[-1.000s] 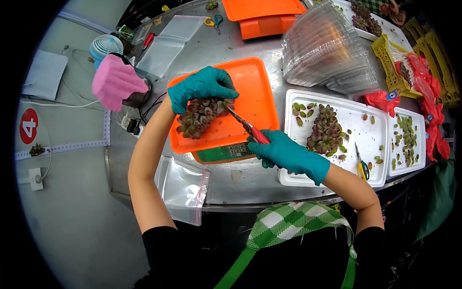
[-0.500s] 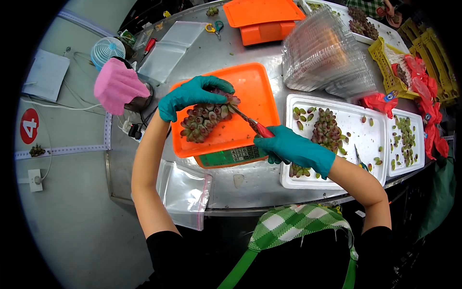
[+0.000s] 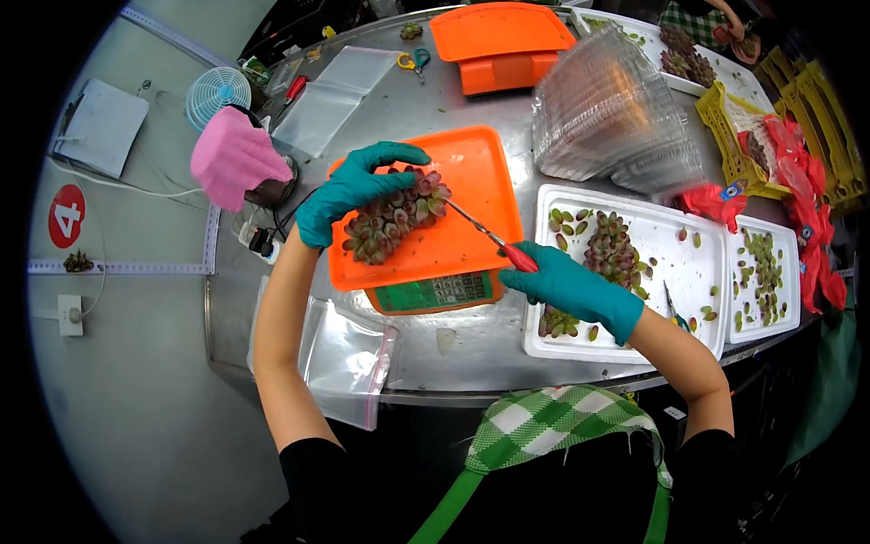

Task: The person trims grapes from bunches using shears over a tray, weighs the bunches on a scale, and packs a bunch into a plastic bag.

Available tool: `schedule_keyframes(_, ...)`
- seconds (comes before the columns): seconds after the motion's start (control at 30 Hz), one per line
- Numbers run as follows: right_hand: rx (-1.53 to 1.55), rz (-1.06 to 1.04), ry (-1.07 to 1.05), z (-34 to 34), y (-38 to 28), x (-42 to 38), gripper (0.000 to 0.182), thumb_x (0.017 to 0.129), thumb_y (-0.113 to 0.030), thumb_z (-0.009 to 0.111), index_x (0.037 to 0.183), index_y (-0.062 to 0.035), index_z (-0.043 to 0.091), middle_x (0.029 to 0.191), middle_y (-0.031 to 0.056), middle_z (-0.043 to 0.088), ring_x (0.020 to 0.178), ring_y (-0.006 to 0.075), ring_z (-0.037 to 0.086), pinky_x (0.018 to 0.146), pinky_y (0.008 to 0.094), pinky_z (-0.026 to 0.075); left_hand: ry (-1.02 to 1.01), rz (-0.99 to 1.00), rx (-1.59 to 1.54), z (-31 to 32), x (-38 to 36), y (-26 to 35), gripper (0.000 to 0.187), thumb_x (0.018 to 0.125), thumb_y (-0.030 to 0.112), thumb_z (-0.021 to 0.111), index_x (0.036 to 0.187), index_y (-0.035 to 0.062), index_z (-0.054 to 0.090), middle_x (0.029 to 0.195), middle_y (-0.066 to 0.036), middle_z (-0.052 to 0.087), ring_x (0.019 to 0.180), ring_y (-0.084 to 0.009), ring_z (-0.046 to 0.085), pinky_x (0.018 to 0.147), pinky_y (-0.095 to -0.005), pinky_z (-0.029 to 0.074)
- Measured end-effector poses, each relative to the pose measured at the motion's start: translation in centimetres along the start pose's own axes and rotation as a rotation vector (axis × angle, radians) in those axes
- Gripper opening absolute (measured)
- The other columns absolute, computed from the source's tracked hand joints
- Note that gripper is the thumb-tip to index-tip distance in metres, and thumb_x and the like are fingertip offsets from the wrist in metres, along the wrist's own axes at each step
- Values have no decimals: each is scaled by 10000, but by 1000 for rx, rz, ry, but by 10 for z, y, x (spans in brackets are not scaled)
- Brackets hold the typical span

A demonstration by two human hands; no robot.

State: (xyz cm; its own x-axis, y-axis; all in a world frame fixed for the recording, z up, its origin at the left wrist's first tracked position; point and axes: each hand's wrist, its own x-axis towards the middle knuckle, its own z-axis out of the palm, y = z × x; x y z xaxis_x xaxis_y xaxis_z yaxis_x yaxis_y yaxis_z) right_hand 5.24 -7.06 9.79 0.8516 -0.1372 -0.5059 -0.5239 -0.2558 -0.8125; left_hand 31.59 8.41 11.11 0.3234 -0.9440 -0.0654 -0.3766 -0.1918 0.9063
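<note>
Teal-gloved, the right hand (image 3: 566,284) is clamping its fingers on a red-handled tool (image 3: 520,257). Beyond, the left hand (image 3: 356,190) is holding a purplish succulent cluster (image 3: 384,227) over the orange scale tray (image 3: 480,168), fingers curled around it.

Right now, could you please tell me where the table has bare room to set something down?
The steel table has a nearly bare front strip, bordered by clear bags, a white tray and the near orange scale. Another nearly bare patch lies between that scale and the rear orange scale. The right side is crowded: trays, clear plastic stack, yellow basket.
</note>
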Motion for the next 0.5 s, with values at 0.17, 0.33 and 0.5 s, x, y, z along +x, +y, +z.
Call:
schedule_keyframes(0.17, -316, -235, 224, -18, 18, 10, 550, 754, -390, 594, 1155, -42, 452, 936, 192, 587, 833, 344, 575, 724, 402, 452, 214, -59, -64, 7, -24, 22, 341, 797, 92, 593, 1128, 42, 533, 1136, -41, 536, 1045, -121, 486, 892, -253, 384)
schedule_keyframes(0.33, -446, -350, 335, -38, 36, 27, 486, 740, -433, 598, 1031, -53, 512, 830, 186, 590, 766, 351, 577, 678, 423, 454, 465, 161, 141, 36, -55, 40, 294, 766, 74, 598, 1054, 20, 564, 1064, -79, 565, 1019, -181, 511, 902, -296, 374)
schedule_keyframes(0.5, -518, -333, 311, -51, 37, 34, 511, 734, -504, 577, 984, -63, 512, 798, 175, 595, 713, 345, 587, 618, 431, 461, 701, 88, 312, 89, -97, 55, 291, 752, 22, 602, 1042, 36, 577, 1043, -77, 577, 966, -185, 532, 859, -297, 401)
